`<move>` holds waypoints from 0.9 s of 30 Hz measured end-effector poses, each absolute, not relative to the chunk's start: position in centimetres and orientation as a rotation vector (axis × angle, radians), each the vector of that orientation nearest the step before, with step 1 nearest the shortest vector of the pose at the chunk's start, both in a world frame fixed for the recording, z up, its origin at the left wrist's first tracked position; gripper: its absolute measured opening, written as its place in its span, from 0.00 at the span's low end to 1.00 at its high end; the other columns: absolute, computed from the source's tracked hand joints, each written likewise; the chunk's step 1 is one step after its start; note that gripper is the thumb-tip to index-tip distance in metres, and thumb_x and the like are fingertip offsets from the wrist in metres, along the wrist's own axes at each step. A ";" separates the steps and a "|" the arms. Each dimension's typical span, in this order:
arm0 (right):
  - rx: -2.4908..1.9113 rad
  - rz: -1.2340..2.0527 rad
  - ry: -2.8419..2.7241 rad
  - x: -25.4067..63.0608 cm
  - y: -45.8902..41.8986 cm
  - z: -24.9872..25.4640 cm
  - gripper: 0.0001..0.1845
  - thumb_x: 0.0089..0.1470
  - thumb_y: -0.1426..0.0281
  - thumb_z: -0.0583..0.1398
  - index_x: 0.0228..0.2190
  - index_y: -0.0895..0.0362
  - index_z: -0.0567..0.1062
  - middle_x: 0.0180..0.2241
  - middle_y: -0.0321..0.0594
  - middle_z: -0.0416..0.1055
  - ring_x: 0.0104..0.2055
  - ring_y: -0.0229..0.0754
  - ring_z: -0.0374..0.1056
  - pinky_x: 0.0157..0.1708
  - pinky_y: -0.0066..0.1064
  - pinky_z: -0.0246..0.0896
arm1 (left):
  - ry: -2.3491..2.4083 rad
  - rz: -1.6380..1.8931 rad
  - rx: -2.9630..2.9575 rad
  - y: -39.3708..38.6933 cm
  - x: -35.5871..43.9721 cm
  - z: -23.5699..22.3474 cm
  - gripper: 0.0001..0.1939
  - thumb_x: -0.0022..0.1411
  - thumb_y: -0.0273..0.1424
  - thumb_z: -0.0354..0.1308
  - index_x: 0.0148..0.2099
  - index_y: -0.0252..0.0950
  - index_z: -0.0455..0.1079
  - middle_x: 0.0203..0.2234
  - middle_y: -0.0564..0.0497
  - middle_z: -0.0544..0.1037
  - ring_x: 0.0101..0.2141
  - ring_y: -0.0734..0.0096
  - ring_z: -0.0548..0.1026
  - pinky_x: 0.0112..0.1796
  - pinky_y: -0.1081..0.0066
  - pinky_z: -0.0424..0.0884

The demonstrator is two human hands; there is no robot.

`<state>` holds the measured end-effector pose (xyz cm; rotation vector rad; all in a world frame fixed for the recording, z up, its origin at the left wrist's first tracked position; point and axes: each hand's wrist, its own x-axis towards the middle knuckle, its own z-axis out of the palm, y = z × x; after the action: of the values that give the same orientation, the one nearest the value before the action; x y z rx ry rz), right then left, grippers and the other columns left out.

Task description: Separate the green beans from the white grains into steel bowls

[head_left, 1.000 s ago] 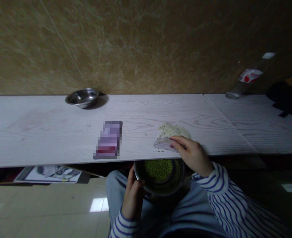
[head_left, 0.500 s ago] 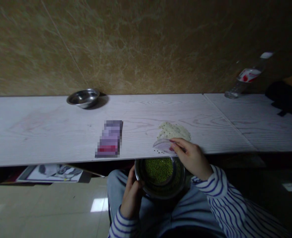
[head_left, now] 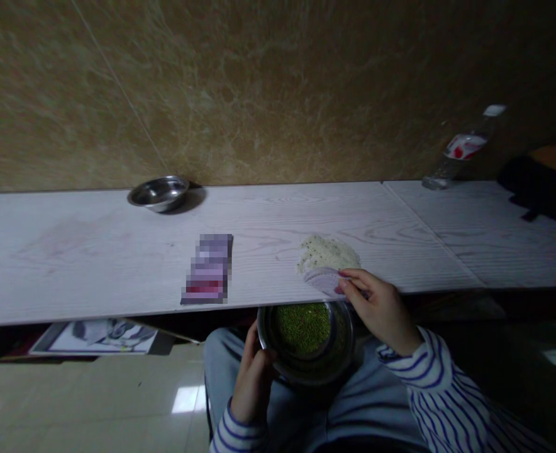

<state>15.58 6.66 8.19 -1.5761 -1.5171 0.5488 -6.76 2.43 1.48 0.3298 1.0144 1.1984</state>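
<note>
My left hand [head_left: 252, 380] grips the left rim of a metal bowl [head_left: 306, 377], held at my lap just below the table edge. Green mung beans [head_left: 301, 327] cover the bowl's bottom. In my right hand [head_left: 377, 308], pinched between thumb and fingers, is a flat pale lilac piece with a rounded edge [head_left: 322, 280]. It lies at the near side of a pile of white rice [head_left: 329, 253] dotted with small dark specks. Part of the bowl's far rim is hidden under the table edge.
A second metal bowl [head_left: 159, 194] stands by the wall at the back left. A phone-shaped, blurred-out object [head_left: 207, 269] lies on the white table [head_left: 94, 251]. At the back right are a clear bottle [head_left: 461, 148] and dark cloth [head_left: 537, 189].
My right hand has moved right with the lilac piece. The few dark beans at the table edge no longer show. My left hand still holds the bowl; the view has shifted slightly.
</note>
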 end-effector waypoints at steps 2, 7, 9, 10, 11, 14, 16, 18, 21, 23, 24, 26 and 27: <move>-1.604 0.495 -1.482 15.9 6.6 7.9 0.12 0.59 0.65 0.58 0.41 0.57 0.76 0.32 0.44 0.82 0.34 0.46 0.79 0.35 0.35 0.74 | 1.018 1.212 0.321 2.5 -6.7 1.3 0.33 0.45 0.27 0.62 0.57 0.41 0.70 0.45 0.46 0.80 0.45 0.51 0.75 0.40 0.60 0.73; -1.613 0.362 -1.558 14.3 6.9 8.5 0.10 0.59 0.67 0.57 0.41 0.56 0.75 0.32 0.43 0.82 0.34 0.46 0.79 0.34 0.34 0.73 | 1.043 1.188 0.332 2.7 -6.5 1.5 0.33 0.44 0.30 0.64 0.56 0.42 0.70 0.44 0.46 0.80 0.43 0.49 0.76 0.39 0.59 0.74; -1.611 0.289 -1.619 12.9 7.2 8.9 0.10 0.58 0.69 0.57 0.40 0.55 0.75 0.31 0.42 0.82 0.33 0.46 0.79 0.33 0.33 0.72 | 1.047 1.161 0.327 2.7 -6.4 1.5 0.33 0.45 0.30 0.64 0.57 0.43 0.69 0.43 0.46 0.81 0.43 0.49 0.77 0.39 0.58 0.73; -1.613 0.246 -1.641 12.1 7.5 9.0 0.10 0.58 0.69 0.57 0.40 0.55 0.76 0.31 0.42 0.82 0.32 0.46 0.79 0.32 0.32 0.72 | 1.040 1.152 0.327 2.8 -6.4 1.4 0.33 0.45 0.30 0.63 0.57 0.44 0.69 0.43 0.46 0.81 0.43 0.49 0.77 0.40 0.58 0.73; -1.623 0.212 -1.663 11.4 7.7 9.1 0.10 0.58 0.70 0.57 0.40 0.55 0.76 0.31 0.42 0.82 0.32 0.46 0.79 0.32 0.32 0.72 | 1.034 1.150 0.330 2.8 -6.4 1.2 0.33 0.45 0.31 0.63 0.57 0.44 0.69 0.44 0.46 0.81 0.45 0.48 0.76 0.42 0.57 0.73; -1.648 0.145 -1.717 9.9 8.5 9.0 0.11 0.58 0.71 0.56 0.40 0.55 0.76 0.31 0.43 0.82 0.30 0.46 0.79 0.29 0.30 0.71 | 1.026 1.170 0.339 2.9 -6.4 0.7 0.33 0.46 0.30 0.63 0.57 0.43 0.69 0.48 0.45 0.79 0.52 0.46 0.72 0.46 0.56 0.70; -1.682 0.109 -1.716 9.6 8.9 8.9 0.11 0.58 0.71 0.56 0.40 0.56 0.76 0.31 0.44 0.82 0.29 0.46 0.78 0.27 0.30 0.70 | 1.037 1.166 0.327 3.0 -6.5 0.5 0.33 0.46 0.30 0.63 0.58 0.42 0.68 0.48 0.45 0.80 0.52 0.45 0.72 0.47 0.55 0.70; -1.723 0.062 -1.695 9.9 9.2 8.9 0.10 0.57 0.71 0.56 0.40 0.56 0.76 0.30 0.43 0.81 0.28 0.46 0.78 0.26 0.30 0.69 | 1.046 1.151 0.307 3.0 -6.5 0.4 0.34 0.47 0.29 0.63 0.59 0.43 0.67 0.46 0.45 0.80 0.51 0.45 0.73 0.46 0.54 0.71; -1.776 -0.020 -1.676 11.0 9.4 8.9 0.10 0.57 0.71 0.57 0.39 0.56 0.76 0.29 0.44 0.81 0.27 0.46 0.77 0.24 0.30 0.68 | 1.053 1.166 0.296 3.1 -6.3 0.4 0.32 0.47 0.28 0.63 0.58 0.42 0.68 0.45 0.46 0.81 0.53 0.46 0.73 0.48 0.54 0.70; -1.802 -0.073 -1.680 11.9 9.4 8.9 0.09 0.57 0.70 0.57 0.38 0.55 0.76 0.29 0.44 0.81 0.26 0.45 0.77 0.23 0.29 0.67 | 1.028 1.191 0.296 3.2 -6.1 0.5 0.30 0.48 0.28 0.64 0.56 0.41 0.70 0.47 0.46 0.81 0.55 0.49 0.70 0.51 0.57 0.68; -1.811 -0.096 -1.684 12.3 9.5 8.9 0.09 0.57 0.70 0.57 0.37 0.55 0.76 0.29 0.44 0.81 0.25 0.45 0.77 0.23 0.29 0.66 | 1.013 1.198 0.294 3.2 -6.0 0.4 0.29 0.48 0.28 0.64 0.55 0.42 0.72 0.49 0.46 0.80 0.56 0.50 0.70 0.52 0.57 0.67; -1.826 -0.137 -1.684 13.0 9.6 9.0 0.09 0.57 0.70 0.56 0.37 0.55 0.76 0.28 0.44 0.81 0.25 0.45 0.77 0.22 0.29 0.66 | 0.992 1.200 0.289 3.3 -5.8 0.4 0.28 0.48 0.27 0.64 0.54 0.43 0.73 0.50 0.48 0.80 0.56 0.50 0.70 0.52 0.57 0.68; -1.833 -0.149 -1.681 13.3 9.6 9.0 0.10 0.57 0.69 0.56 0.37 0.56 0.76 0.28 0.44 0.81 0.25 0.45 0.77 0.22 0.29 0.66 | 0.989 1.196 0.289 3.3 -5.7 0.4 0.27 0.48 0.27 0.64 0.53 0.43 0.74 0.50 0.48 0.80 0.56 0.50 0.70 0.52 0.57 0.68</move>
<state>13.28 9.63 9.02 -1.8326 -1.6813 -0.1495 -5.69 3.27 0.39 0.2893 0.9890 1.1960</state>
